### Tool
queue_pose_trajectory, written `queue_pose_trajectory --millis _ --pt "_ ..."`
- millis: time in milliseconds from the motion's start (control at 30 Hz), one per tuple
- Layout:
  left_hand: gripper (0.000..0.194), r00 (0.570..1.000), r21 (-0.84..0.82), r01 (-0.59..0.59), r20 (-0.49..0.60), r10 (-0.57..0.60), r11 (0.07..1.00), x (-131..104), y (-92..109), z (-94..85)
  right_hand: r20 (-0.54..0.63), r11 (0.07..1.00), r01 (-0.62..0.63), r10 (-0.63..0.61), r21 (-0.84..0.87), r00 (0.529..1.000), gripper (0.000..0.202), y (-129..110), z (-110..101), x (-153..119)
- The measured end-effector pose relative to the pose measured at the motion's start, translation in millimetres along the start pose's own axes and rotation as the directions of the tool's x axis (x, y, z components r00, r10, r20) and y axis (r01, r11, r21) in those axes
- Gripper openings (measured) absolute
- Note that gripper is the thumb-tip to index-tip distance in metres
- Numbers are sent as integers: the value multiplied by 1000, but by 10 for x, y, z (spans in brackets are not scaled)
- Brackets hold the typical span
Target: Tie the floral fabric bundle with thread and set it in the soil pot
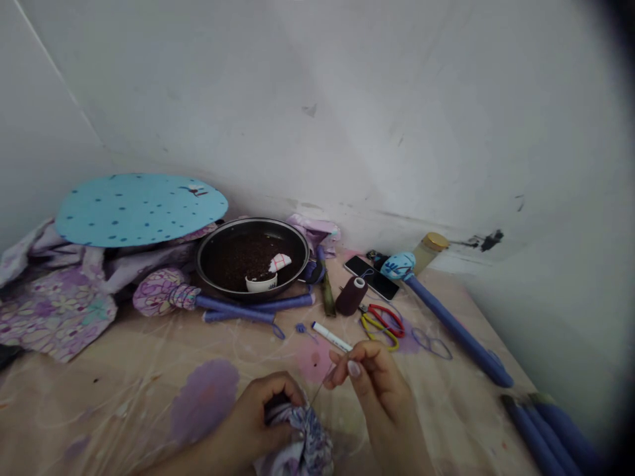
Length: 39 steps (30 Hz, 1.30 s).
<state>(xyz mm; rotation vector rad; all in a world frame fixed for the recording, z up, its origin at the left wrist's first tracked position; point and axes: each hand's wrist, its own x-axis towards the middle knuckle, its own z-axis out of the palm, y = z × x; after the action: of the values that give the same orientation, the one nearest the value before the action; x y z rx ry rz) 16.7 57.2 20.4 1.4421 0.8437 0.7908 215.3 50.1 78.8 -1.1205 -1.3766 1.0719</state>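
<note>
My left hand [260, 413] is closed on a gathered bundle of purple-and-white floral cloth [305, 439] at the bottom centre. My right hand [380, 396] is raised just to the right of it, thumb and forefinger pinched together. From the top of the cloth a thin thread [318, 390] runs slantwise up to those pinched fingers. Whether a needle is also in the pinch I cannot make out. Just beyond the right fingertips lies a white marker pen [331, 336] with a blue cap.
Behind the hands stand a black pan [211, 281] with a small white bowl [261, 284], a dark thread cone [352, 295], snips [384, 324], and a phone [381, 283]. Cloth-headed sticks [456, 330] lie left and right. A blue oval board [141, 210] rests on floral fabric [64, 301].
</note>
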Motion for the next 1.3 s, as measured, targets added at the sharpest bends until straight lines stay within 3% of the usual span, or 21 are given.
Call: queue_pose_trajectory --millis 133,300,500,633,733,833,933,1100,1300 --pt "30 1000 -6 -7 0 7 1000 -3 20 -14 203 975 -104 144 -199 969 2 53 68 7" --pt "39 998 -32 -53 -48 52 998 -1 101 -46 361 869 -111 312 -481 879 33 43 132 7" --pt "28 980 148 -145 -116 162 978 -27 137 -88 316 917 -171 293 -362 902 20 175 162 38" --pt "49 932 442 -158 -228 281 883 -118 175 -63 231 942 -237 291 -236 928 13 260 190 32" --pt "56 930 563 -88 -248 270 821 -133 212 -19 219 941 -238 292 -242 931 12 278 231 -6" --pt "33 950 520 -23 -255 181 854 -92 218 -2 203 925 -225 294 -305 934 15 294 255 -32" --pt "14 964 456 -35 -220 151 889 -61 193 -32 208 924 -234 304 -304 930 15 313 248 -25" --pt "20 967 360 -116 -171 187 926 -107 143 -70 251 937 -222 291 -271 923 16 291 228 17" --pt "34 978 280 -90 -155 138 956 -131 82 -21 297 945 -240 301 -224 906 17 283 224 -1"
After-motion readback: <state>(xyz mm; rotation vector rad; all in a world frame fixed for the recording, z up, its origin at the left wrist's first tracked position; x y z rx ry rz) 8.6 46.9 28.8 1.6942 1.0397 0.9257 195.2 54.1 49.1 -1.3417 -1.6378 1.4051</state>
